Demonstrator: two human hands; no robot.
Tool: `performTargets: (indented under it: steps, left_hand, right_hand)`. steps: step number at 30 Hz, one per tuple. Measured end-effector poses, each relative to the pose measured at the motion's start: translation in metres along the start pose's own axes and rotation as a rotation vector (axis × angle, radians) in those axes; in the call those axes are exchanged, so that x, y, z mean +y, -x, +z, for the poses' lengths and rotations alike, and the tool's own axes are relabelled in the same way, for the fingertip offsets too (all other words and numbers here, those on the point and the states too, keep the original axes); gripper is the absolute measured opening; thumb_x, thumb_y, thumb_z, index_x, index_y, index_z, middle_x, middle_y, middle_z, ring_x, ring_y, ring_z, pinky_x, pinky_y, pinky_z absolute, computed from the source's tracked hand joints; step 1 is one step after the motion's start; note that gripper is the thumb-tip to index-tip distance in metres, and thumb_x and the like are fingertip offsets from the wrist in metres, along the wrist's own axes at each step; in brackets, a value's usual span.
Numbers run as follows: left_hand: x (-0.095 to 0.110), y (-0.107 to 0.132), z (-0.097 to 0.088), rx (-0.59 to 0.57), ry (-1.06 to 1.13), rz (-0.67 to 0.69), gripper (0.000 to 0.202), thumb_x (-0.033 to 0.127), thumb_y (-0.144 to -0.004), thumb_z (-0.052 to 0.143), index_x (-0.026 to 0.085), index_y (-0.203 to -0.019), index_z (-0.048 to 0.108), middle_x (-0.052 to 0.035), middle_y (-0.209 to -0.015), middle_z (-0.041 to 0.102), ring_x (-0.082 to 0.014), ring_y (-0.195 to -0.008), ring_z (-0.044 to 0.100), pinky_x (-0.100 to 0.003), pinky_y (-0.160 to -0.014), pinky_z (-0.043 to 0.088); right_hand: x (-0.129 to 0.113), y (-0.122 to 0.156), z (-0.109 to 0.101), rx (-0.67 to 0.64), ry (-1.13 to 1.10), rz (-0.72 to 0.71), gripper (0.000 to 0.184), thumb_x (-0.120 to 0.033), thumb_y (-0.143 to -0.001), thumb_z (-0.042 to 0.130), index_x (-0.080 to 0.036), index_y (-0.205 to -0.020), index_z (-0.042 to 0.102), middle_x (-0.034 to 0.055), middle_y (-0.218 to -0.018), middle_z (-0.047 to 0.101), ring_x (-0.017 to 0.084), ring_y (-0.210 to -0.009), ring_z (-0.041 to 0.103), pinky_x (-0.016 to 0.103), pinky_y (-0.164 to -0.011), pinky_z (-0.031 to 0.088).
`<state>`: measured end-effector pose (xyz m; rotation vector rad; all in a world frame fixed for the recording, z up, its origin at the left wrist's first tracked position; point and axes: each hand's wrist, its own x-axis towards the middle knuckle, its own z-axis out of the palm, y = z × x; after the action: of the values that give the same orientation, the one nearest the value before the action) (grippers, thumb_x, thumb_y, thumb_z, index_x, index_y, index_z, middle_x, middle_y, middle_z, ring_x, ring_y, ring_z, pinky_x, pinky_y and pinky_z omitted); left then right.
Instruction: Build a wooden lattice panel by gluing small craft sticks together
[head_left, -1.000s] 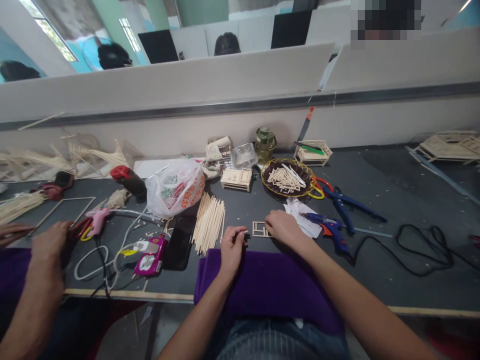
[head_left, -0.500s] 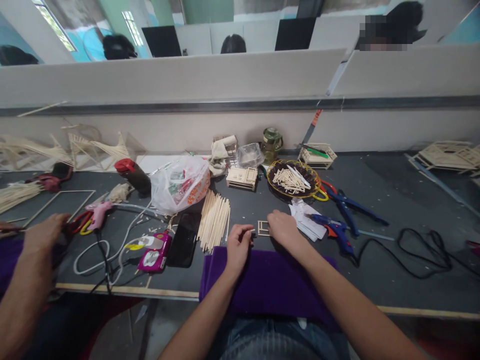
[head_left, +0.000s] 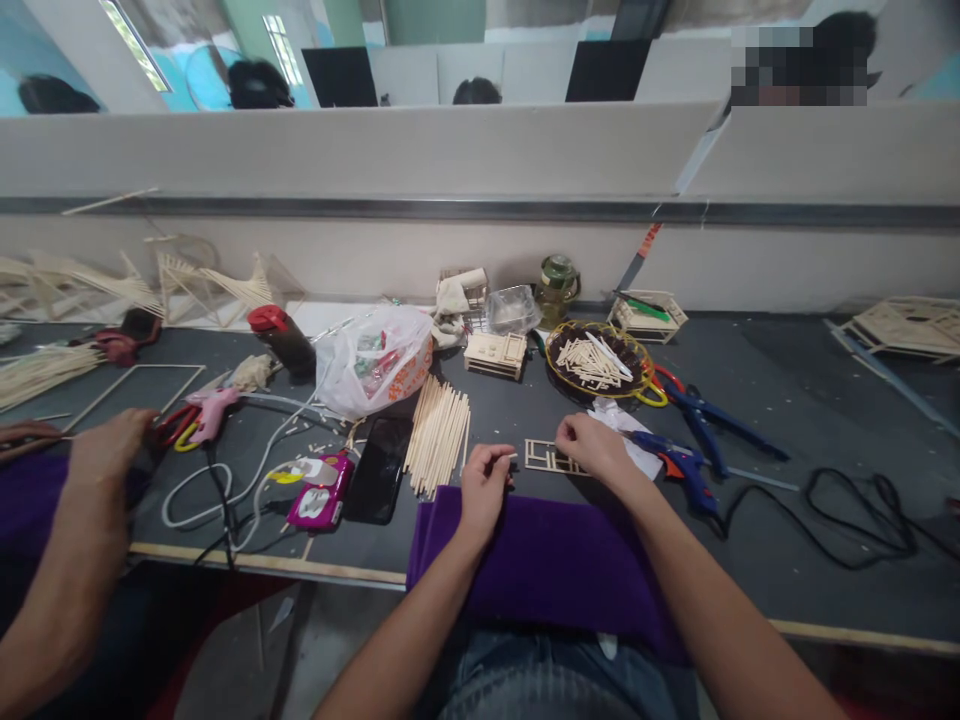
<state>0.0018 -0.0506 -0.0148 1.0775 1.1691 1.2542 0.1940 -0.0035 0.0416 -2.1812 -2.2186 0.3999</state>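
My left hand point(head_left: 484, 485) pinches a short wooden stick point(head_left: 513, 457) between thumb and fingertips, just left of a small flat frame of wooden sticks point(head_left: 546, 457) lying on the dark table. My right hand point(head_left: 591, 443) is bent over the frame's right part with its fingers closed together; whatever is under the fingertips is hidden. Folded purple cloth point(head_left: 540, 560) lies at the table edge beneath my wrists. Left of my left hand is a pile of long wooden sticks point(head_left: 437, 435). White paper point(head_left: 637, 458) and a blue glue gun point(head_left: 682, 475) lie beyond my right hand.
A yellow-rimmed basket point(head_left: 646, 392) holds short sticks. Blue pliers point(head_left: 705, 415), a black cable point(head_left: 862, 550), a phone point(head_left: 377, 470), a pink packet point(head_left: 322, 495), a plastic bag point(head_left: 367, 365) and a small stick model point(head_left: 495, 355) lie around. A co-worker's hand point(head_left: 109, 445) is at left.
My right hand has shifted a little right over the frame, uncovering more of its crossbars. My left hand still pinches the short stick. The whole view has shifted slightly.
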Motion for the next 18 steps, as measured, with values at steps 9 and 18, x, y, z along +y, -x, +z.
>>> performTargets:
  steps: [9,18]
  left_hand:
    - [-0.004,-0.001,0.0,0.018,-0.011,0.004,0.019,0.03,-0.085,0.059,0.017,-0.094,0.07,-0.0033,-0.089,0.059,-0.0073,-0.059,0.057,-0.02,-0.056,0.049]
    - [-0.003,-0.001,0.0,0.014,0.003,-0.005,0.019,0.03,-0.083,0.061,0.017,-0.092,0.071,-0.004,-0.089,0.06,-0.0074,-0.058,0.057,-0.02,-0.055,0.049]
  right_hand:
    - [0.0,-0.001,0.0,0.004,-0.022,-0.028,0.025,-0.026,-0.088,0.046,-0.019,-0.086,0.07,0.0051,-0.091,0.07,0.016,-0.083,0.063,0.023,-0.062,0.036]
    - [-0.037,0.011,0.016,0.023,0.164,0.045,0.033,-0.022,-0.094,0.04,-0.012,-0.087,0.071,0.016,-0.093,0.068,0.023,-0.086,0.067,0.026,-0.066,0.042]
